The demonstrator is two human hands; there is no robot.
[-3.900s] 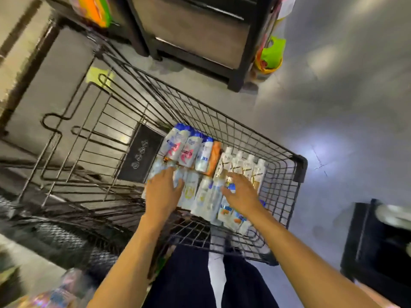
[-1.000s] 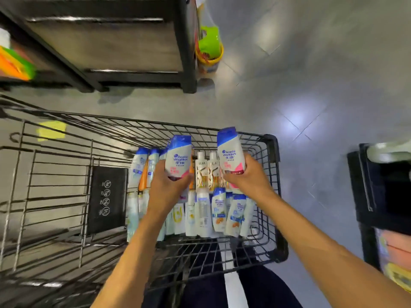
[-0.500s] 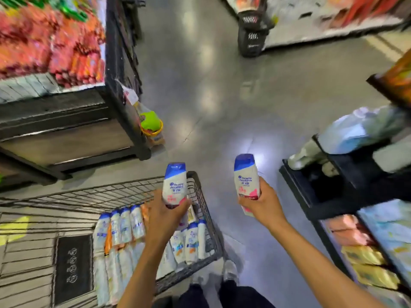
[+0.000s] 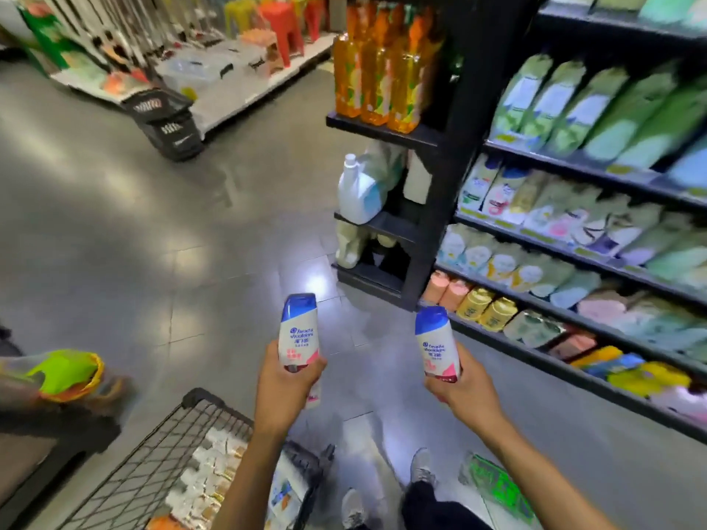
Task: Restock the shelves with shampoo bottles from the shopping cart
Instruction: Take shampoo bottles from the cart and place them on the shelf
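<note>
Change: view has swung up from the cart to the aisle; both hands have lifted their bottles clear of the cart and now carry them over the floor, and the stocked shelves have come into sight on the right.
Left hand: fingers and thumb curled round the lower half of a white shampoo bottle with a blue cap, the left bottle; bottle upright, cap up, label facing the camera.
Right hand: wrapped round the base of a matching right bottle; cap up, tilted slightly left.
Bottles to each other: side by side and apart, at about the same height, bare floor between them.
Bottles to shelves: right bottle is the nearer one, in front of the lowest shelf rows; neither touches a shelf.
Shopping cart: lower left, below and behind the left forearm; wire wall and black corner visible.
Cart stock: more bottles lying in the cart, too blurred to read.
Shelf goods: rows of green, white and pastel pouches and bottles, smeared by motion; orange bottles on the end shelf, white jug on the shelf below them.
Aisle: stacked black baskets across the floor.
Feet: grey shoes below the hands, beside a green floor sticker.
</note>
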